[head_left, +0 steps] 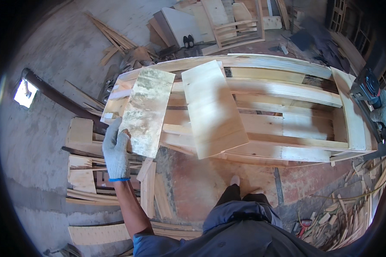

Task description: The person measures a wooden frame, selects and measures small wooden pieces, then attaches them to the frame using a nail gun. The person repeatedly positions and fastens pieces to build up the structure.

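Observation:
My left hand (116, 150), in a pale knitted glove with a blue cuff, grips the lower left edge of a stained wooden board (151, 109). That board is tilted over the left end of a long slatted wooden frame (287, 88). Beside it, a cleaner plywood board (212, 107) lies slanted across the slats, apart from the first. At the far right edge, my right hand (382, 110), also gloved, is closed around a dark power tool that looks like a nail gun (366, 88), at the frame's right end. Its fingers are partly hidden.
Wood strips and offcuts (83, 173) are stacked on the left, near a dark pipe (60, 96). Scrap wood (330, 220) litters the lower right floor. Panels and a small wooden frame (238, 32) lean at the back, by a pair of black shoes (188, 41).

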Demonstrator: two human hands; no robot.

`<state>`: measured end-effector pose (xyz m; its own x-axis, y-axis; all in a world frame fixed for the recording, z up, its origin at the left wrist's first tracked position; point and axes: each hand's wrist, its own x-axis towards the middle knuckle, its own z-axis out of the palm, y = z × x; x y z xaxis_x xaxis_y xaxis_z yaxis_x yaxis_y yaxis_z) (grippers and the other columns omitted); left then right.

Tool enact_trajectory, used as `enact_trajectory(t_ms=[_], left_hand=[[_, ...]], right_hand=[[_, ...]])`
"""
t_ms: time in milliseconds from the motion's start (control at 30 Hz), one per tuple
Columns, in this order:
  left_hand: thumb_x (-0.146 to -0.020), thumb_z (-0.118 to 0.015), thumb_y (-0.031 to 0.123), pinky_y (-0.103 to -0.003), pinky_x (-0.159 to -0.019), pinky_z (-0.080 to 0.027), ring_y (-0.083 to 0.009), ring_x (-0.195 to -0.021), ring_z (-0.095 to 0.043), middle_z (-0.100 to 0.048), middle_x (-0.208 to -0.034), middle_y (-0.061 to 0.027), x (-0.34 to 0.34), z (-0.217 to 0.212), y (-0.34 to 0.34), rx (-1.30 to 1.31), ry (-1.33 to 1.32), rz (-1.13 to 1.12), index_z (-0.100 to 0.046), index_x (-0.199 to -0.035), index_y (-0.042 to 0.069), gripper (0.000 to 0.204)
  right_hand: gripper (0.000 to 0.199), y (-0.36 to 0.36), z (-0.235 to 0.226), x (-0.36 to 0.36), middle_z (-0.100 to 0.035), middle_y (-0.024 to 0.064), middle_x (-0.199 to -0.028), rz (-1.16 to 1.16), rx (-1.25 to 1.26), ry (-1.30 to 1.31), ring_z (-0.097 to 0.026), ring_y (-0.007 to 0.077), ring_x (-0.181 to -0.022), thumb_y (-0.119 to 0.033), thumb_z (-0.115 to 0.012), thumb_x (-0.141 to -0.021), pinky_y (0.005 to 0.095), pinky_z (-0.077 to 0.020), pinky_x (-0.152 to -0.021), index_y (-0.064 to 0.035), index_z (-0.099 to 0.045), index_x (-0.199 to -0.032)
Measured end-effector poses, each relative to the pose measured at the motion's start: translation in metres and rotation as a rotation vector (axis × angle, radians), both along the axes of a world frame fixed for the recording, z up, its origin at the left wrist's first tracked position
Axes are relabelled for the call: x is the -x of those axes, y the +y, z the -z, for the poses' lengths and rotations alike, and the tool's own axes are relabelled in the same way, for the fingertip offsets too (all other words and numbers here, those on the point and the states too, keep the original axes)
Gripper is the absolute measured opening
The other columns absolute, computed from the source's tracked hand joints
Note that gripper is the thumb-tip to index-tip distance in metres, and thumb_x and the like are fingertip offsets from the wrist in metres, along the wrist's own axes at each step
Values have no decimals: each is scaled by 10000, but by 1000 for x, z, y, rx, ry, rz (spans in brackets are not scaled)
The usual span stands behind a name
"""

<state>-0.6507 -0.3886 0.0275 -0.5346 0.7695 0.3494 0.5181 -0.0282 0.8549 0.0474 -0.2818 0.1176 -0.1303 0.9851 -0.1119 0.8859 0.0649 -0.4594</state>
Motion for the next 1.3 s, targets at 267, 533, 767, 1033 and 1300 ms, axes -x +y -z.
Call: enact_trajectory(t_ms=[267,533,767,1033,1300], left_hand=[[-939,-685,128,-392,-1182,-437,-265,-1360,-587,-580,-1510,-197,15,-17,11,-221,-434,304,-542,-1476,-102,601],[-978,-723,201,-366,-1030,-553,-215,-1286,-623,-640,-1424,-97,-182,-13,127,63,-661,848,-591,-1456,-8,538],[-1010,-636,127,-340,-1005,-544,-164,-1188,-629,-649,-1361,-91,-335,16,120,365,-650,1062,-572,-1475,-22,493],[-990,-550,73,-254,-919,-485,-111,-950,-560,-626,-1099,-20,-366,2,107,497,-178,1192,-580,-1475,-22,495],[-957,-566,11,-234,-892,-417,-73,-938,-495,-559,-1040,54,-364,1,108,527,-513,1130,-587,-1481,8,525]], right_hand=[[383,28,35,-6,-731,47,-718,-102,-6,46,-648,107,-589,-239,-800,-684,308,-519,-590,-25,-819,-1000],[403,23,-13,-5,-703,24,-682,-44,5,-208,-616,110,-558,-237,-794,-673,317,-506,-566,-41,-830,-1023],[395,10,-19,-10,-672,38,-686,-16,-29,-204,-589,147,-582,-272,-802,-676,364,-499,-575,-43,-822,-997],[461,25,-9,-4,-686,71,-693,-122,-40,-137,-613,142,-584,-334,-863,-698,336,-509,-558,-1,-789,-1007],[491,14,-18,-5,-697,50,-695,-7,-17,-190,-576,159,-569,-337,-819,-649,361,-518,-605,-52,-832,-1049]])
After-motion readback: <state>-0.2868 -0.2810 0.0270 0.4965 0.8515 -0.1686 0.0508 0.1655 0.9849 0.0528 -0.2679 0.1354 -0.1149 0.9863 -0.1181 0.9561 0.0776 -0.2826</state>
